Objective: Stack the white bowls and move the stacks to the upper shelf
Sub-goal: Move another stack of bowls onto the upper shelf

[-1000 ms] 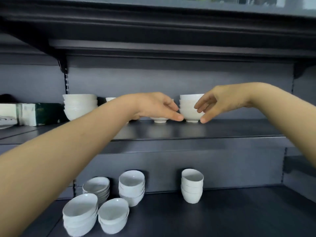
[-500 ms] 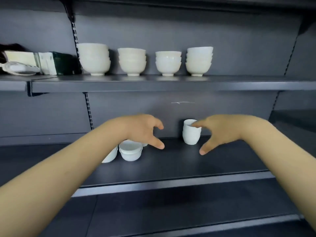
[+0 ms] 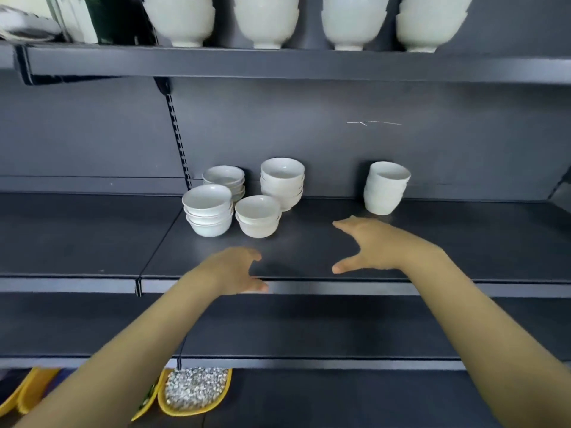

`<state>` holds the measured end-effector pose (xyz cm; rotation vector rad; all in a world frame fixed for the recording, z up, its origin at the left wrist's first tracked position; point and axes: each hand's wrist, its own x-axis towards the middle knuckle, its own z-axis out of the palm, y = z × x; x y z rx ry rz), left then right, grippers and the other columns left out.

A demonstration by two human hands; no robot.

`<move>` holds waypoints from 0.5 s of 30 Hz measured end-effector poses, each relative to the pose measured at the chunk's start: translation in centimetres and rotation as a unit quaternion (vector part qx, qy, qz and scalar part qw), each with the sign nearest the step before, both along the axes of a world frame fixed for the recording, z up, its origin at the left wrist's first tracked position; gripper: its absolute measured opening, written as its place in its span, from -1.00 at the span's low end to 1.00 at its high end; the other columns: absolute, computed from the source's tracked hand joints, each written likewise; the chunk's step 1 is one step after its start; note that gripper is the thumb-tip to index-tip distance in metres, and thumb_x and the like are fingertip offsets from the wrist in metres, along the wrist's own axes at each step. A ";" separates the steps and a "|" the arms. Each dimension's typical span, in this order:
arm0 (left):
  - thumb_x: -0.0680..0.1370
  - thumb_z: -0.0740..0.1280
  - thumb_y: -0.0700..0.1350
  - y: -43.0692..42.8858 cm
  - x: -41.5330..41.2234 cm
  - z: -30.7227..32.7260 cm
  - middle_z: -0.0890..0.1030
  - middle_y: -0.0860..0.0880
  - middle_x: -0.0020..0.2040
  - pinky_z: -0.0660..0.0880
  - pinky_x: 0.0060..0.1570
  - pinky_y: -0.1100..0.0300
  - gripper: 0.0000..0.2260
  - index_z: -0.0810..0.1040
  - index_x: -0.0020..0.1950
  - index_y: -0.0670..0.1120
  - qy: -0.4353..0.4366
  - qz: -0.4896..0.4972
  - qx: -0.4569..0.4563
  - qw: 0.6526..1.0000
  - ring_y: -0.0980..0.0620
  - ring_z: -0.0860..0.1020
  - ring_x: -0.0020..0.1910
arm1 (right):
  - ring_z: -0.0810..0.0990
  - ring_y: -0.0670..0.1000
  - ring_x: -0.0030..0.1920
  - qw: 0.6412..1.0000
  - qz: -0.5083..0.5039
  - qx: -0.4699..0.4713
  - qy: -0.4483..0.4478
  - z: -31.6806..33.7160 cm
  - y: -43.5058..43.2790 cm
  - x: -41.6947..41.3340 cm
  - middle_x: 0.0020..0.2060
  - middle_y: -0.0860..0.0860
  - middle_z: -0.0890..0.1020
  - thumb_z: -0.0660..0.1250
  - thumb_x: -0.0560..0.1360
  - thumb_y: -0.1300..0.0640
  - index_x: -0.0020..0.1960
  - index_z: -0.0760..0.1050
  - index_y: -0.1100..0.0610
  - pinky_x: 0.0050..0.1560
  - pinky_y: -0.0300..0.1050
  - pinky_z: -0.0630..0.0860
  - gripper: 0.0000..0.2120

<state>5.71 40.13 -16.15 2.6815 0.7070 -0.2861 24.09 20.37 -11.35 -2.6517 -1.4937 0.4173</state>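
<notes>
Several stacks of white bowls stand on the lower shelf (image 3: 309,261): a front left stack (image 3: 207,211), a front middle stack (image 3: 259,216), a back left stack (image 3: 225,182), a taller back stack (image 3: 281,182) and a lone right stack (image 3: 385,188). Along the upper shelf (image 3: 278,64) runs a row of several bowl stacks, among them one at the right end (image 3: 429,21). My left hand (image 3: 234,270) hovers empty over the shelf's front edge, fingers loosely bent. My right hand (image 3: 367,245) is spread, holding nothing, just in front of the lone right stack.
Boxes and a plate (image 3: 27,26) sit at the upper shelf's left end. A slotted upright (image 3: 176,131) runs down the back wall. Below the shelves lie yellow trays, one holding silvery bits (image 3: 194,390). Bare dark shelf lies between the bowl groups.
Both hands left the upper-shelf stacks and dropped to the lower shelf. My view tilted down, so the lower bowl stacks are now central and nearer.
</notes>
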 end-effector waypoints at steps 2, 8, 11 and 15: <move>0.50 0.39 0.15 1.6 0.7 -1.2 0.28 0.06 0.52 0.24 0.40 0.14 -0.34 0.24 0.53 0.00 -0.011 0.035 -0.014 0.999 0.04 0.24 0.49 | -0.04 -0.05 0.58 1.000 0.012 -0.008 0.015 -1.0 1.5 1.5 0.59 -0.03 0.06 0.42 0.42 -0.25 0.61 -0.02 0.03 0.54 -0.06 0.04 -0.04; 0.50 0.38 0.18 6.3 2.0 -4.1 0.24 0.03 0.54 0.24 0.42 0.07 -0.29 0.20 0.55 0.00 -0.053 0.141 -0.018 0.988 0.02 0.21 0.51 | -0.04 -0.03 0.58 0.998 0.062 0.008 0.029 -3.0 6.8 4.4 0.59 0.00 0.04 0.42 0.42 -0.25 0.61 -0.03 0.03 0.54 -0.07 0.01 -0.03; 0.49 0.40 0.17 8.4 2.0 -5.3 0.32 -0.02 0.50 0.32 0.36 0.06 -0.30 0.24 0.52 -0.05 -0.082 0.190 -0.023 0.978 -0.04 0.30 0.46 | -0.01 -0.02 0.58 0.995 0.089 0.031 0.027 -3.2 9.4 4.8 0.59 -0.03 0.07 0.44 0.41 -0.23 0.60 -0.01 0.02 0.54 -0.06 0.04 -0.04; 0.46 0.43 0.18 11.8 1.8 -6.7 0.44 -0.09 0.36 0.40 0.21 0.08 -0.35 0.34 0.41 -0.14 -0.118 0.246 -0.044 0.961 -0.10 0.41 0.34 | 0.25 -0.01 0.49 0.990 0.105 0.082 0.049 -2.9 12.9 4.4 0.51 -0.13 0.27 0.49 0.36 -0.21 0.55 0.11 -0.14 0.46 0.01 0.27 -0.11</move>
